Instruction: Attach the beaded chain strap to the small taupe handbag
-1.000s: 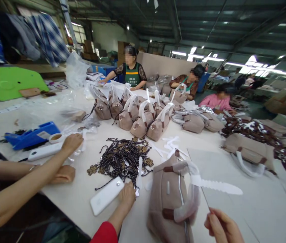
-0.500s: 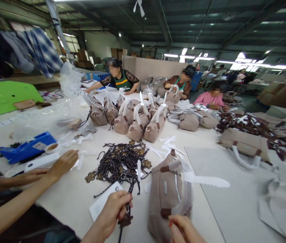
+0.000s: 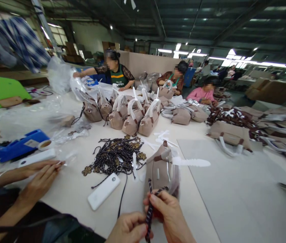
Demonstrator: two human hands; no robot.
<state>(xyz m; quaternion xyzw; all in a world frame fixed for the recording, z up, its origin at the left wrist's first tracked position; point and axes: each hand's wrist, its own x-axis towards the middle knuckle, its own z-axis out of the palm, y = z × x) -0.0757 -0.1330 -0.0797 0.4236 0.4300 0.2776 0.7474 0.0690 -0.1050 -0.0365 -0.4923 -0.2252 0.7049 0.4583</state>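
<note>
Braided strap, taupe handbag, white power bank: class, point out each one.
braided strap (image 3: 149, 213), head view, stretch between the hands.
taupe handbag (image 3: 159, 168), head view, front panel.
white power bank (image 3: 104, 191), head view, flat top.

On the table (image 3: 234, 189), the handbag (image 3: 161, 168) stood before both hands; the strap pile (image 3: 117, 155) lay to its left; the flat case (image 3: 103, 191) lay before that pile; a handbag row (image 3: 122, 116) stood behind.

White table (image 3: 224, 199): beige handbags (image 3: 130, 119), dark strap pile (image 3: 116, 157), white power bank (image 3: 103, 191)
</note>
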